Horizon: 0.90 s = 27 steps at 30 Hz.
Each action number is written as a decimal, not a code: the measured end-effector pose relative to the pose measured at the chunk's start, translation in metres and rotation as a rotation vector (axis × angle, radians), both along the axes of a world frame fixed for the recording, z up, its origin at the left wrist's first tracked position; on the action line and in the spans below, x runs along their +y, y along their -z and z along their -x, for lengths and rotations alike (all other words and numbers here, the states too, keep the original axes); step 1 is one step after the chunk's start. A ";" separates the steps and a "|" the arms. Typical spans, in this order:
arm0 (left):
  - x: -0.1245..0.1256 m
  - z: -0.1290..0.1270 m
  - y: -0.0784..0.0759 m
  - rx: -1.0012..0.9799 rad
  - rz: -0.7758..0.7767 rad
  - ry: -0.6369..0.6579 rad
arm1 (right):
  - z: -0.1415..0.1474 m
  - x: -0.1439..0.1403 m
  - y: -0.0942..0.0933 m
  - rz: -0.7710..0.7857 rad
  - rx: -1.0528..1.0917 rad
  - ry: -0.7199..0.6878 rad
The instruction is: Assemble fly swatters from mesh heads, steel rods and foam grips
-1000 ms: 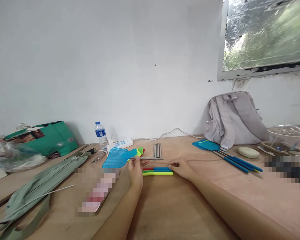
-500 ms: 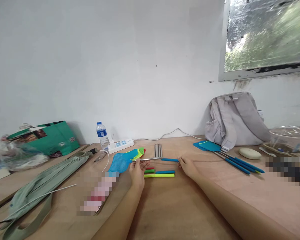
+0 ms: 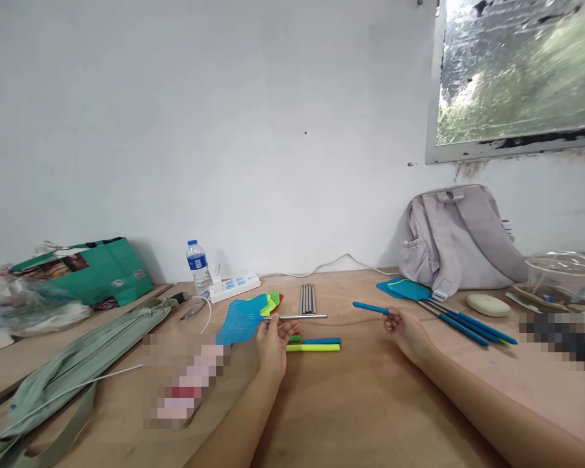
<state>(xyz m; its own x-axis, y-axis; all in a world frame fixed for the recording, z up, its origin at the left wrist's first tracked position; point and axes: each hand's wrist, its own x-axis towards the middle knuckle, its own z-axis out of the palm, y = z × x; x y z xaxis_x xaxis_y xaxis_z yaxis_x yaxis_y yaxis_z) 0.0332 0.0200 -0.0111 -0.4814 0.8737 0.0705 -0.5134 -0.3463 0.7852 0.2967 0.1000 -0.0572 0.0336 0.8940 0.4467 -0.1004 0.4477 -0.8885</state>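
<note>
My left hand [image 3: 272, 343] is closed on the metal rod [image 3: 312, 316] of a fly swatter, whose blue mesh head [image 3: 244, 318] points left. My right hand [image 3: 407, 333] pinches one end of a blue handle tube [image 3: 370, 307], its other end aimed left. A gap separates this tube from the rod's bare tip. In front of the left fingers lie a yellow handle tube [image 3: 316, 348], another blue tube [image 3: 324, 341] and a green one, partly hidden. Several metal rods [image 3: 307, 299] lie side by side behind. Green and red swatter heads peek out beyond the blue one.
At right, several blue-handled fly swatters [image 3: 461, 325] lie near a grey backpack [image 3: 461, 240] and a pale oval object [image 3: 488, 305]. A water bottle [image 3: 198, 263] and a power strip [image 3: 235, 288] stand at back left. A green-grey bag [image 3: 92, 364] lies left.
My right hand has moved right with the blue handle tube, widening the space between it and the rod. The left hand still holds the swatter, its rod now fully visible to the tip.
</note>
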 end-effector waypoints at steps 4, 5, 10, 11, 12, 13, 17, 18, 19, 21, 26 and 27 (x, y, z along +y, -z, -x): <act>-0.003 -0.006 0.000 0.006 -0.016 0.046 | -0.008 -0.014 -0.013 0.064 0.104 -0.024; -0.003 -0.007 0.000 0.008 -0.021 0.063 | -0.008 -0.018 -0.018 0.078 0.115 -0.036; -0.007 -0.013 -0.002 0.014 -0.062 0.161 | 0.000 -0.046 -0.042 -0.007 -0.272 -0.132; -0.007 -0.014 -0.002 0.015 -0.066 0.178 | 0.003 -0.051 -0.046 -0.054 -0.417 -0.127; -0.008 -0.015 -0.003 0.016 -0.067 0.192 | 0.005 -0.057 -0.048 -0.103 -0.553 -0.109; -0.009 -0.016 -0.003 0.019 -0.066 0.204 | 0.008 -0.062 -0.050 -0.153 -0.670 -0.085; -0.013 -0.021 -0.005 0.023 -0.058 0.246 | 0.019 -0.077 -0.055 -0.296 -0.888 -0.048; -0.014 -0.022 -0.006 0.027 -0.057 0.257 | 0.022 -0.080 -0.055 -0.310 -0.897 -0.045; -0.015 -0.023 -0.006 0.032 -0.057 0.268 | 0.024 -0.082 -0.055 -0.318 -0.898 -0.040; -0.016 -0.024 -0.006 0.042 -0.059 0.284 | 0.026 -0.084 -0.053 -0.322 -0.896 -0.038; -0.017 -0.025 -0.006 0.035 -0.064 0.302 | 0.027 -0.084 -0.049 -0.328 -0.890 -0.022; -0.017 -0.025 -0.006 0.029 -0.060 0.306 | 0.027 -0.083 -0.048 -0.327 -0.881 -0.012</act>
<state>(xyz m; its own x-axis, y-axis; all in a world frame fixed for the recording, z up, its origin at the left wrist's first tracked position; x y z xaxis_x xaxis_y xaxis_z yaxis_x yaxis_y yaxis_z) 0.0581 0.0027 -0.0048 -0.1942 0.9715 0.1360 -0.5785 -0.2254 0.7840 0.2701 0.0169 -0.0090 -0.4443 0.7180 0.5358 0.5420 0.6916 -0.4774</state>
